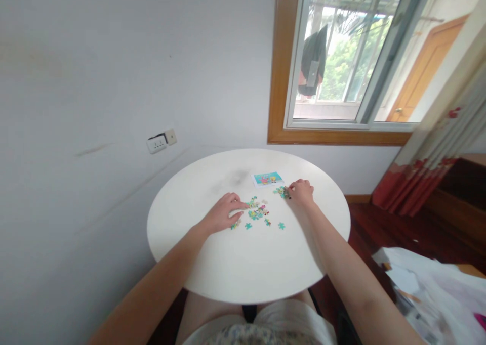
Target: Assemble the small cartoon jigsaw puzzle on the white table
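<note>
Small colourful jigsaw pieces lie scattered near the middle of a round white table. My left hand rests flat beside them, its index finger stretched out and touching a piece at the cluster's left edge. My right hand has its fingers curled and pressed on a small joined group of pieces. A small picture card in blue with cartoon figures lies just beyond the pieces. A few single teal pieces sit apart, closer to me.
A grey wall with a socket stands behind the table. A wood-framed window is at the upper right, a red-and-white curtain beside it. White sheets or bags lie on the dark floor to the right.
</note>
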{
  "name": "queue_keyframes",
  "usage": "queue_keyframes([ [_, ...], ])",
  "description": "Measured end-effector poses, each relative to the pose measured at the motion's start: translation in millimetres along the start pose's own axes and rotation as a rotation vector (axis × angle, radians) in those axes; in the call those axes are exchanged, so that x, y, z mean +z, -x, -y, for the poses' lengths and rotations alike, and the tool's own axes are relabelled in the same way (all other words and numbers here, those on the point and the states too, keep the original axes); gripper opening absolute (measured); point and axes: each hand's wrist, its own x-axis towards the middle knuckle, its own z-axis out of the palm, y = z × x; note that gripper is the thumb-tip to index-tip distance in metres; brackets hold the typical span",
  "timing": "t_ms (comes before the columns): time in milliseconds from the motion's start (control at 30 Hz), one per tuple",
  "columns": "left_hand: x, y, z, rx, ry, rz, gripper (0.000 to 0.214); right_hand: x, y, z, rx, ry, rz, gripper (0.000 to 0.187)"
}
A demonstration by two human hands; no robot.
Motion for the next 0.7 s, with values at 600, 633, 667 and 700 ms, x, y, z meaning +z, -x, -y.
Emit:
queue_keyframes([
  [600, -1.3, -1.0, -7.2, -0.004, -0.015, 0.027, 0.019, 13.9, 39.6, 76.2, -0.838, -0.285, 0.398, 0.024],
  [633, -1.4, -1.2, -7.9, 0.0, -0.007, 0.023, 0.021, 13.5, 40.2, 77.3, -0.835, -0.269, 0.4, 0.024],
  [667, -1.5, -1.4, -8.7, 0.007, 0.002, 0.021, 0.023, 13.1, 41.0, 78.6, -0.834, -0.258, 0.403, 0.024],
  [700, -1.6, -1.7, -9.4, 0.013, 0.012, 0.02, 0.025, 12.7, 41.8, 80.1, -0.838, -0.255, 0.407, 0.023],
])
